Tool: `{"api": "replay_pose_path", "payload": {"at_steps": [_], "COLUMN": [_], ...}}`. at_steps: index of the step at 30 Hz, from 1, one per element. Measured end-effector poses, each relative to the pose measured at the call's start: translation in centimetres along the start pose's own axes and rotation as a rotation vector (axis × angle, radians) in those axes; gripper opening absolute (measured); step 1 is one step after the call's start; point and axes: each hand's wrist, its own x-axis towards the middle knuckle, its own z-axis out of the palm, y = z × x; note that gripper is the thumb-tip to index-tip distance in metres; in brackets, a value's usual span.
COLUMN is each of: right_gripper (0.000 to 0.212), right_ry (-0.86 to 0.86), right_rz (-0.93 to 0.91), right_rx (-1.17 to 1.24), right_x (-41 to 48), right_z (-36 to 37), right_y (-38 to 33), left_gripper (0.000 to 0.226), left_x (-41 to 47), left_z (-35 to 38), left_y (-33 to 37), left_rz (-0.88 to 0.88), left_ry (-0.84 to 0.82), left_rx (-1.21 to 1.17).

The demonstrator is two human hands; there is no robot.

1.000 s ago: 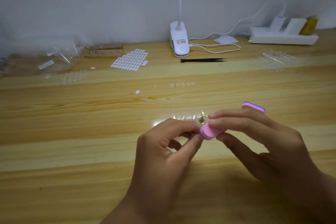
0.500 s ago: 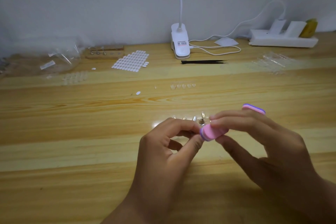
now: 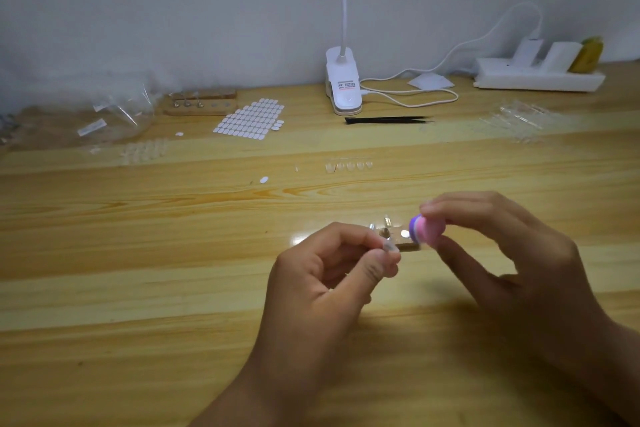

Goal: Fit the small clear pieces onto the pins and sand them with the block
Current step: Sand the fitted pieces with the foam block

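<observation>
Partway through sanding, by the look: left grip (image 3: 322,282) pinching what seems a pin-mounted clear piece (image 3: 388,247), right grip (image 3: 512,253) curled round the pink block (image 3: 425,231) just beside it, mid desk (image 3: 138,253); row of clear pieces (image 3: 348,166) nearer the back edge apparently left to do

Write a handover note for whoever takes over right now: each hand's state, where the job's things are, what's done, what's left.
Left hand: pinches a small clear piece.
Right hand: holds the pink sanding block, apart from that piece.
Pin holder lies on the table between the hands; a row of clear pieces sits farther back.
Done: unclear how many are sanded.
Left: sand the held piece, then probably fit and sand the row.
</observation>
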Motion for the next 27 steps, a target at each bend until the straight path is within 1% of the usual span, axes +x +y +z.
{"api": "replay_pose_path", "payload": {"at_steps": [2,5,7,10,13,15,17,18,21,23,25,27], "right_gripper": [0.026,0.020,0.017,0.020,0.017,0.016,0.019,0.021,0.024,0.026,0.029,0.025], "right_ry": [0.028,-0.004,-0.018,0.024,0.011,-0.017,-0.010,-0.002,-0.014,-0.085,-0.171,-0.203], "right_rz": [-0.025,-0.114,-0.095,-0.065,-0.139,-0.151,-0.086,-0.031,0.161,0.198,0.191,0.190], "right_rx": [0.049,0.076,0.048,0.055,0.103,0.057,0.020,0.040,0.267,0.354,0.308,0.255], "right_x": [0.1,-0.2,0.0,0.3,-0.1,-0.1,0.2,0.3,0.0,-0.4,-0.5,-0.3], "right_z": [0.1,0.5,0.2,0.0,0.3,0.3,-0.1,-0.3,-0.5,-0.3,-0.3,-0.3], "right_y": [-0.6,-1.4,-0.8,-0.6,-1.5,-1.2,-0.3,0.0,-0.3,-0.9,-1.1,-1.1], "left_gripper": [0.010,0.006,0.005,0.006,0.005,0.004,0.002,0.002,0.006,0.005,0.006,0.006], "left_x": [0.0,-0.1,-0.1,-0.1,-0.1,-0.1,-0.1,0.0,0.1,0.2,0.2,0.2], "left_z": [0.0,0.0,0.0,0.0,0.0,0.0,0.0,0.0,-0.1,-0.1,-0.2,-0.3], "left_y": [0.1,0.1,0.1,0.1,-0.2,-0.3,-0.3,-0.3,-0.7,-0.9,-0.9,-0.9], "left_rz": [-0.021,-0.034,-0.043,-0.062,-0.057,-0.056,-0.061,-0.058,-0.024,-0.020,-0.020,-0.019], "left_ry": [-0.030,-0.067,-0.077,-0.083,-0.100,-0.113,-0.108,-0.100,-0.066,-0.053,-0.050,-0.048], "left_rx": [-0.030,-0.045,-0.070,-0.099,-0.094,-0.100,-0.112,-0.106,-0.026,-0.006,-0.008,-0.009]}}
